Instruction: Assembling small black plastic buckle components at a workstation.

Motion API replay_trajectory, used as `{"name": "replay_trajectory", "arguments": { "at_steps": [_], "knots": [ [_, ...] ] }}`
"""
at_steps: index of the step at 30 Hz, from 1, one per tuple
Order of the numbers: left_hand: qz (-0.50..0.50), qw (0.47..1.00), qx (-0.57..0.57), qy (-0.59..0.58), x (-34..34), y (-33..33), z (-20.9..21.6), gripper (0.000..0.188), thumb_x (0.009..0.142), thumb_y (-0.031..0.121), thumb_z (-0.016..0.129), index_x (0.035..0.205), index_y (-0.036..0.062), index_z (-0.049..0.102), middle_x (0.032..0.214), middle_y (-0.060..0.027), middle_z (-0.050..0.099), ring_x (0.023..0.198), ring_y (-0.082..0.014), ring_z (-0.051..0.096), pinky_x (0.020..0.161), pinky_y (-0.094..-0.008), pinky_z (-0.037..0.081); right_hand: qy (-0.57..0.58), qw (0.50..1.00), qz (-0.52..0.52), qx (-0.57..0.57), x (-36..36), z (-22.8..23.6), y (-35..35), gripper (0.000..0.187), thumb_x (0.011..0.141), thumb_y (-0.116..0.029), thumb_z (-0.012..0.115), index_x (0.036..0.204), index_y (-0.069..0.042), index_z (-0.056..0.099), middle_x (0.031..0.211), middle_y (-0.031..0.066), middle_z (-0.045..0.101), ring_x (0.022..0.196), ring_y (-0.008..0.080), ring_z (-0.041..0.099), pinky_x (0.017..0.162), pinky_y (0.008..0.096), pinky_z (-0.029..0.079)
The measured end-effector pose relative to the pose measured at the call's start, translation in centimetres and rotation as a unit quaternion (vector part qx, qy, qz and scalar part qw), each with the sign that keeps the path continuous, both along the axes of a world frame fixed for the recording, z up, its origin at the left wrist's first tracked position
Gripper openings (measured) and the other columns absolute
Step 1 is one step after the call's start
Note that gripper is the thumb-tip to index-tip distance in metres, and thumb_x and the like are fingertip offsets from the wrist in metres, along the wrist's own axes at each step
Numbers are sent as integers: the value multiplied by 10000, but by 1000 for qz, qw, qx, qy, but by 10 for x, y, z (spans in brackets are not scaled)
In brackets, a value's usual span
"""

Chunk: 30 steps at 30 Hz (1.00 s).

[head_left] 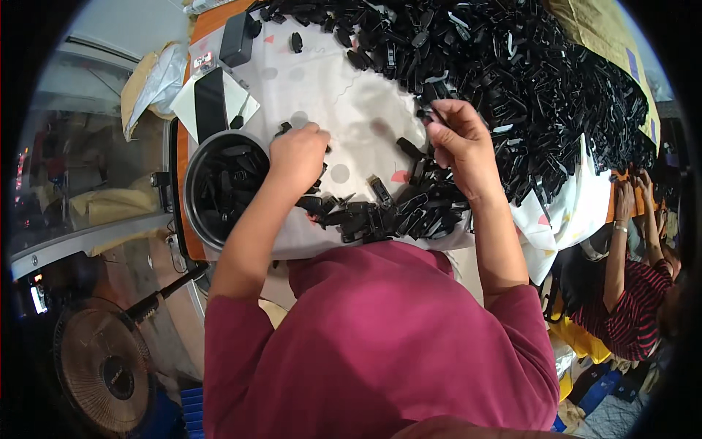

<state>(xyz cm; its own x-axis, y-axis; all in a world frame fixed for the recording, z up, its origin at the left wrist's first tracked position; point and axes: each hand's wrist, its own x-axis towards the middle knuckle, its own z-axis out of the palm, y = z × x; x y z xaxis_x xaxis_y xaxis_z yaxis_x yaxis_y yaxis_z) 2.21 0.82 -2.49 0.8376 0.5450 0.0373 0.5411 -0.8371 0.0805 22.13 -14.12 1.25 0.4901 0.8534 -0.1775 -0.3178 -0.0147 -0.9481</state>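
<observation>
A big heap of small black clip-shaped pieces (468, 66), some with shiny metal parts, covers the far and right side of the table. My right hand (464, 146) pinches one black piece (425, 115) between thumb and fingers at the heap's edge. Over the cloth further left, my left hand (298, 152) is closed with its fingers curled down; bits of black show beside it, but its grip is hidden. Along the near edge lies a loose row of black pieces (365, 218). Beside my left forearm stands a round metal bowl (191, 192) with more black pieces inside.
A phone (210, 106) lies on a white pad behind the bowl, near a black box (238, 38). Patterned white cloth (365, 110) covers the table. A fan (106, 373) stands at lower left. At far right, another person's hands (629, 194) are at the table.
</observation>
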Motion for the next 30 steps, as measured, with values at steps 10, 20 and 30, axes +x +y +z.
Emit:
{"name": "replay_trajectory", "arguments": {
  "at_steps": [10, 20, 30],
  "knots": [
    [120, 564, -733, -360, 38, -22, 44, 301, 855, 246, 574, 1080, 52, 522, 722, 4, 552, 569, -57, 426, 524, -183, 353, -128, 987, 27, 95, -26, 18, -9, 260, 813, -20, 582, 1070, -4, 546, 1042, 88, 581, 800, 91, 549, 604, 194, 460],
    [-27, 684, -551, -477, 34, -47, 58, 323, 748, 46, 665, 1045, -16, 553, 908, -19, 562, 642, -41, 440, 610, -172, 386, -60, 986, 5, 154, -46, 21, 1, 273, 825, 0, 557, 1082, 17, 466, 933, 113, 581, 738, 136, 590, 522, 220, 503],
    [-78, 846, -308, -428, 30, -44, 79, 269, 751, 52, 646, 1009, -2, 593, 894, -114, 601, 739, -185, 581, 631, -258, 459, -415, 898, 5, 145, -25, 40, -7, 262, 753, 17, 627, 1012, 35, 591, 946, 148, 610, 857, 205, 604, 721, 264, 489]
  ]
}}
